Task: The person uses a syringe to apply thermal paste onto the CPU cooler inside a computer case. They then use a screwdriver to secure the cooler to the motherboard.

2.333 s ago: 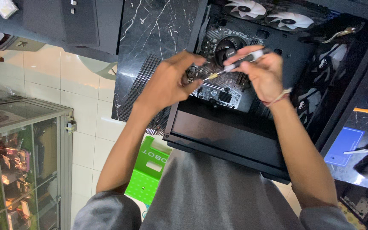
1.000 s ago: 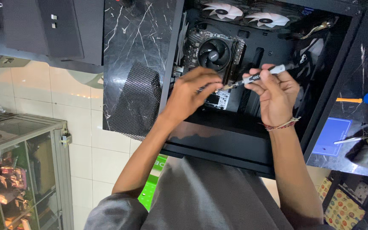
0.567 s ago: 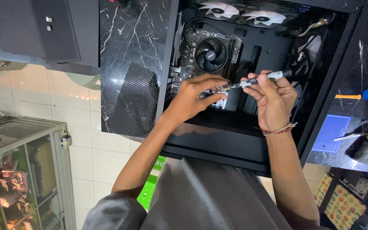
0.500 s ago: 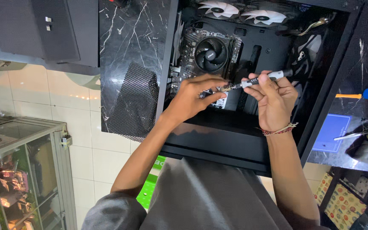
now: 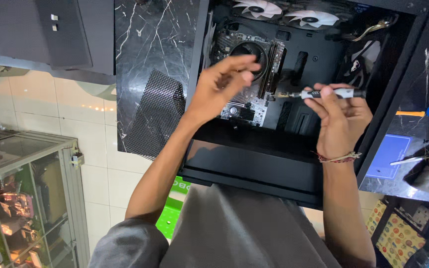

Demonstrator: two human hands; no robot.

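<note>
Below us: green box (image 5: 171,218) on floor tiles; coloured packets (image 5: 6,223) inside glass cabinet (image 5: 70,198), near left.

Grey-black screwdriver (image 5: 329,93) (level), above motherboard (image 5: 247,79)

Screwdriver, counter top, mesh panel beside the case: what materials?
Screwdriver: metal shaft, handle looks like grey-and-black plastic or metal, satin sheen. Counter top: glossy black, white veins, so marble or a marble-look laminate. Mesh panel: likely perforated metal, matte black, regular fine holes.
</note>
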